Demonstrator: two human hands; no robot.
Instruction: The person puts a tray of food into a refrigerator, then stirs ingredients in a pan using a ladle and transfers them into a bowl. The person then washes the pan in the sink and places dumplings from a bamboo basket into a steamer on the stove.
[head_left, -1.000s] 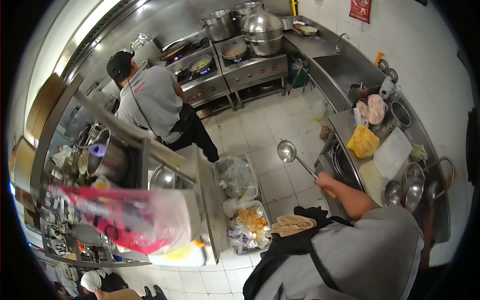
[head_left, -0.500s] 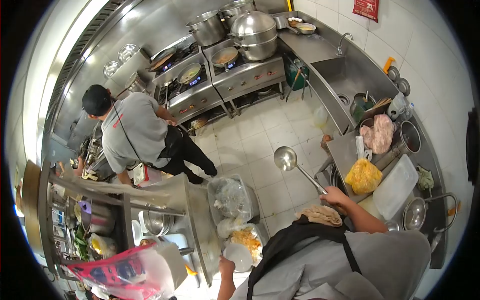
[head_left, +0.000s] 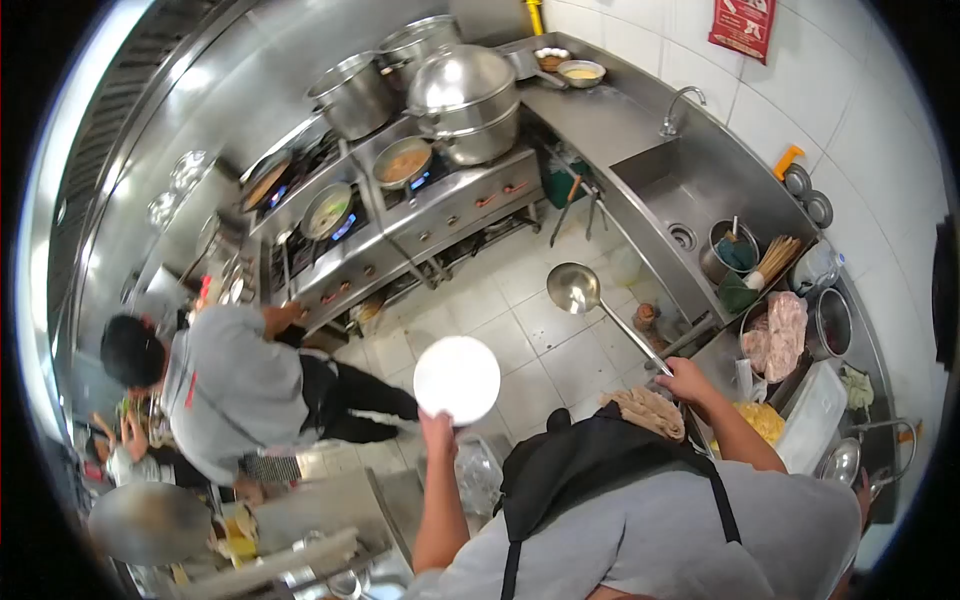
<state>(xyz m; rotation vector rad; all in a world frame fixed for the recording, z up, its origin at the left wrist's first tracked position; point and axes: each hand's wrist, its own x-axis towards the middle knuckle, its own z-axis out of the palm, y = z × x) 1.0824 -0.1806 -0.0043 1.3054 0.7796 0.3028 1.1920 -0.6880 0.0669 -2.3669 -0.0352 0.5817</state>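
My left hand (head_left: pixel 437 432) grips the near rim of a round white bowl or plate (head_left: pixel 457 380), held out over the floor; its depth is hard to judge from above. My right hand (head_left: pixel 684 381) is closed round the handle end of a long metal ladle (head_left: pixel 574 289). The ladle's head points away from me, over the tiles. A folded tan cloth (head_left: pixel 645 413) lies against my apron, close to the right hand. Beneath the left forearm, a bin with a clear plastic bag (head_left: pixel 478 475) is partly hidden.
Lit burners carry pans (head_left: pixel 328 212) and a big lidded steamer (head_left: pixel 465 100) across the aisle. A co-worker (head_left: pixel 240 370) stands at the left. On my right are a sink (head_left: pixel 668 180), packed meat (head_left: pixel 775 335) and a yellow-filled bag (head_left: pixel 757 424).
My left hand has lifted the white bowl or plate from low beside the bin and brought it forward. The view has turned and moved toward the stove. The ladle stays in my right hand.
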